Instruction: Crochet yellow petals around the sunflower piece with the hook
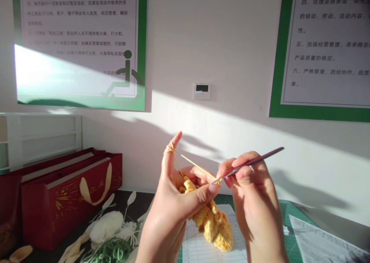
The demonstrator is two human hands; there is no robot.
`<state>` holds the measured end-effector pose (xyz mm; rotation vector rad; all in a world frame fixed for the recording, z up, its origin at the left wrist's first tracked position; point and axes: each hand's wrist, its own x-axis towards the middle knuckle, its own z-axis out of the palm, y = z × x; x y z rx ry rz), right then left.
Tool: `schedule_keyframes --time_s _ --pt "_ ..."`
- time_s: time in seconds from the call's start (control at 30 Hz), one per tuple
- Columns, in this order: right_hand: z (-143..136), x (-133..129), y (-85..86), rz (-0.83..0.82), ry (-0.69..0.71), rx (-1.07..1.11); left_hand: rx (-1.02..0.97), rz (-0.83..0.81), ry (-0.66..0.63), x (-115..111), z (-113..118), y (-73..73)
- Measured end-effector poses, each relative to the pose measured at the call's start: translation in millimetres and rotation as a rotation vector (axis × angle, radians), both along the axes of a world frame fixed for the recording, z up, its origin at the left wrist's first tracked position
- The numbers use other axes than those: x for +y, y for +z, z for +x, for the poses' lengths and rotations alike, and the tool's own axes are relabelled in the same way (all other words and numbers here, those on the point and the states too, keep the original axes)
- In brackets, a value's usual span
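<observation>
My left hand pinches a yellow crocheted piece between thumb and fingers, and the ruffled part of it hangs below the palm. Yellow yarn is wound around the raised left index finger and runs taut down to the work. A crochet hook with a dark purple handle is held like a pencil in my right hand. Its metal tip meets the yellow stitches right beside the left thumb. Part of the crocheted piece is hidden behind the left hand.
Printed sheets lie on a green cutting mat. At the left stand red gift bags, with white yarn and green yarn in front. A white wall with green-edged posters and a small panel rises behind.
</observation>
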<state>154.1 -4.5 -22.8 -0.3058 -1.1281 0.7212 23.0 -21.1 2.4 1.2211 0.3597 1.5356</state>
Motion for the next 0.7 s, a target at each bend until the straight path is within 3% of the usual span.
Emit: schedule_keyframes --time_s 0.3,0.7 --pt "6.2 2.9 0.0 0.153 -0.054 -0.076 0.014 -0.01 -0.029 -0.4 -1.7 1.3" --pt "13.3 0.3 0.7 0.393 -0.26 -0.203 0.001 -0.054 -0.013 -0.3 -2.2 4.2"
